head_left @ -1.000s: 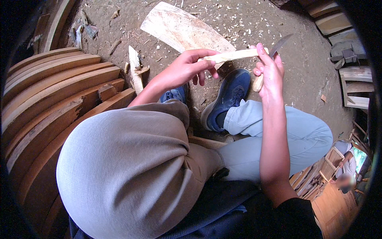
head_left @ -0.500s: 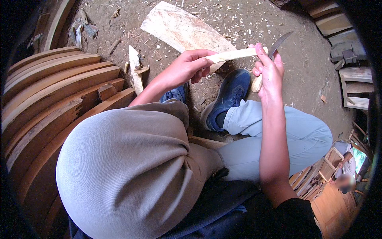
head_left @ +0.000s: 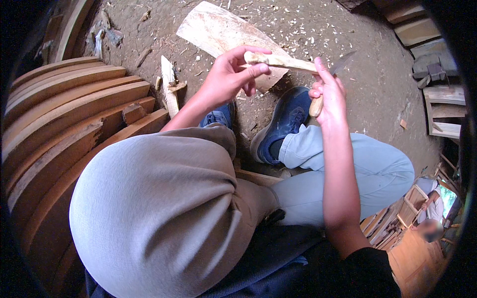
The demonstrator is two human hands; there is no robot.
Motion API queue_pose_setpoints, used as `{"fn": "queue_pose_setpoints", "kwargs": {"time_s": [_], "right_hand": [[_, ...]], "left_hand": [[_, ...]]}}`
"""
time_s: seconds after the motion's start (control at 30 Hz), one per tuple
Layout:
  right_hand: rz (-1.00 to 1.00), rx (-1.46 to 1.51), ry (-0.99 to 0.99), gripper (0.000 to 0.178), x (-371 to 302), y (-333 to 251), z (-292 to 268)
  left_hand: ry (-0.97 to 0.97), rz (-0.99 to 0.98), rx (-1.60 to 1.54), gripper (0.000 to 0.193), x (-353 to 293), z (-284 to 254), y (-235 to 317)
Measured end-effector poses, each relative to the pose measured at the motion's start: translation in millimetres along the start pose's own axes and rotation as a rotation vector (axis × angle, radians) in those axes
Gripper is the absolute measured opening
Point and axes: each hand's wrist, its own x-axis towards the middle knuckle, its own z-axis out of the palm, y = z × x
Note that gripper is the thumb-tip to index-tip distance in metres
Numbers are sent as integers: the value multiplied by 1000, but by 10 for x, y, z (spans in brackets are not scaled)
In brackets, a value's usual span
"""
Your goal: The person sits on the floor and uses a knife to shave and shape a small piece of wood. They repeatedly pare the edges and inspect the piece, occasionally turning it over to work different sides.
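Since the pale stick [head_left: 289,62] now bares its rough end at my left hand [head_left: 231,75], which has it in a light, half-open pinch, I judge it regripped rather than cut, far end against my right hand [head_left: 332,97], curled round the knife [head_left: 316,107].

Room btwn L grip [head_left: 232,72] & R grip [head_left: 331,97] under stick [head_left: 284,61]; knife [head_left: 342,63] juts R; planks [head_left: 79,110] block L.

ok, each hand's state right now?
Left hand: closed, pinching the pale wooden stick.
Right hand: closed, holding the knife by its handle.
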Motion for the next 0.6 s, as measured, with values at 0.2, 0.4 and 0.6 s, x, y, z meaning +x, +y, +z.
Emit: {"fn": "queue_pose_setpoints", "kwargs": {"time_s": [0.2,0.4,0.6], "right_hand": [[123,39,-152,51,-223,191,180],[138,-9,-61,97,-214,314,137],[68,-87,-61,96,-200,323,126]], "left_hand": [[237,187,105,34,37,-89,-42],[271,231,-151,43,79,-142,-75],[297,86,-187,46,49,-151,-43]]}}
